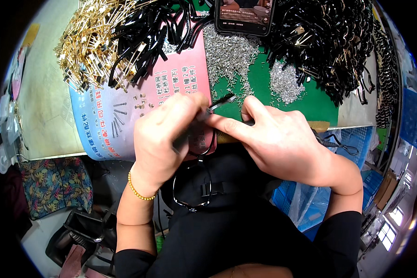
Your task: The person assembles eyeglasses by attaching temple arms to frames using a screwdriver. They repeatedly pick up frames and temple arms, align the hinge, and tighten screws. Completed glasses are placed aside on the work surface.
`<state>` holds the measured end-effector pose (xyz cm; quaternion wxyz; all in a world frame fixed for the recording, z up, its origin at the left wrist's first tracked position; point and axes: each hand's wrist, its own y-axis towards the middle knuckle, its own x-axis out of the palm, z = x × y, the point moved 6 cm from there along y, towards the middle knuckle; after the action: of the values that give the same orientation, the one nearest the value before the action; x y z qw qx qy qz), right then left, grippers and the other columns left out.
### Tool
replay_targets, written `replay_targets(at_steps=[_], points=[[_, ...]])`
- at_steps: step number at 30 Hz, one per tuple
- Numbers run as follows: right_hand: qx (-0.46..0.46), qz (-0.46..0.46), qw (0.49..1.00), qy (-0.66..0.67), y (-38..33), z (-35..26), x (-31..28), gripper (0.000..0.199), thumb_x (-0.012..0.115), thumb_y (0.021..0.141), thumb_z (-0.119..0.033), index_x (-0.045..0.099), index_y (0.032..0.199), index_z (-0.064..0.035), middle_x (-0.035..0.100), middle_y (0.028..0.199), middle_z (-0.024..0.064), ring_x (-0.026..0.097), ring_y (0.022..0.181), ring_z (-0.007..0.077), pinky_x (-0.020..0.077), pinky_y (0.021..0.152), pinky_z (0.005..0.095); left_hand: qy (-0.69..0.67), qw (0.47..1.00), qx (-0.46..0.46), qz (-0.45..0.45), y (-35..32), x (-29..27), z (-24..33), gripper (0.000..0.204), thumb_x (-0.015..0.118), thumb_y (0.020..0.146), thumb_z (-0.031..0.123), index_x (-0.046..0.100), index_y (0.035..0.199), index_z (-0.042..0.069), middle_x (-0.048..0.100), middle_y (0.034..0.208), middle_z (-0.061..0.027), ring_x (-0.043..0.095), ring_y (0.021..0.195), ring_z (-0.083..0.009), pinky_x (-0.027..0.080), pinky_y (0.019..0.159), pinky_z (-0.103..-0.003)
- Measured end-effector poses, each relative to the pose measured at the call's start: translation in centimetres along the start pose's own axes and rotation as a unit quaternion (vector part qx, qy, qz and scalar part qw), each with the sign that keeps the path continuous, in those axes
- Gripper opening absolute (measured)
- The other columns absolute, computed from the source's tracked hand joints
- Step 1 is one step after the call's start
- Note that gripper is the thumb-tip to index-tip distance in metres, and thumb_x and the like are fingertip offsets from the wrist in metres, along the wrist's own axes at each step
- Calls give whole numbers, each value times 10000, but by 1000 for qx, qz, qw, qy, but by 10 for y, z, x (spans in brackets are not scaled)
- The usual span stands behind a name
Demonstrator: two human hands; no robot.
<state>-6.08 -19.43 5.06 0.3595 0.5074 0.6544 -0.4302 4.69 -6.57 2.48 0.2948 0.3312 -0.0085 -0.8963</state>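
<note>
My left hand [164,134] is closed around a black eyeglass frame [193,185] whose rims hang down over my lap. At the hinge end a thin black temple arm [221,101] sticks up toward the table. My right hand [275,136] pinches that same hinge spot from the right with thumb and forefinger, so the fingertips of both hands meet just above the table's front edge. What the right fingertips hold is too small to make out.
On the table lie a heap of gold metal parts [90,39], black temple arms [148,32], a big tangle of black frames [329,41], piles of tiny silver screws [229,51] on a green mat [264,90], a phone [244,16] and a printed pink-and-blue card [111,123].
</note>
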Motion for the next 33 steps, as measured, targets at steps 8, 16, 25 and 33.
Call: replay_targets(at_steps=[8, 16, 25, 33], points=[[-10, 11, 1000, 4, 1, -3, -3, 577, 655, 776, -40, 642, 1334, -183, 569, 943, 118, 660, 672, 247, 532, 533, 350, -34, 996, -79, 33, -6, 3, -8, 300, 554, 793, -165, 649, 1028, -5, 672, 848, -121, 686, 644, -210, 549, 619, -324], [25, 61, 998, -6, -1, -2, 2, 599, 656, 857, -77, 591, 1420, -273, 516, 886, 86, 634, 660, 242, 542, 517, 358, -125, 979, -154, 57, -4, 4, -14, 81, 646, 951, -21, 636, 1021, 19, 653, 761, -48, 631, 574, -106, 502, 525, -260], [27, 127, 986, -104, -3, -12, 11, 575, 655, 776, -112, 652, 1329, -267, 544, 922, 49, 540, 595, 151, 445, 450, 260, -125, 978, -156, 62, -5, 4, -16, 80, 656, 951, -5, 638, 1023, 25, 645, 765, -56, 629, 584, -121, 495, 533, -271], [-40, 166, 960, -221, -1, -15, 6, 452, 639, 847, -253, 639, 1299, -261, 547, 915, 12, 534, 611, 131, 419, 455, 237, -139, 980, -137, 46, -9, 4, -16, 190, 582, 913, -108, 615, 1062, 4, 694, 884, -93, 693, 655, -169, 528, 595, -293]])
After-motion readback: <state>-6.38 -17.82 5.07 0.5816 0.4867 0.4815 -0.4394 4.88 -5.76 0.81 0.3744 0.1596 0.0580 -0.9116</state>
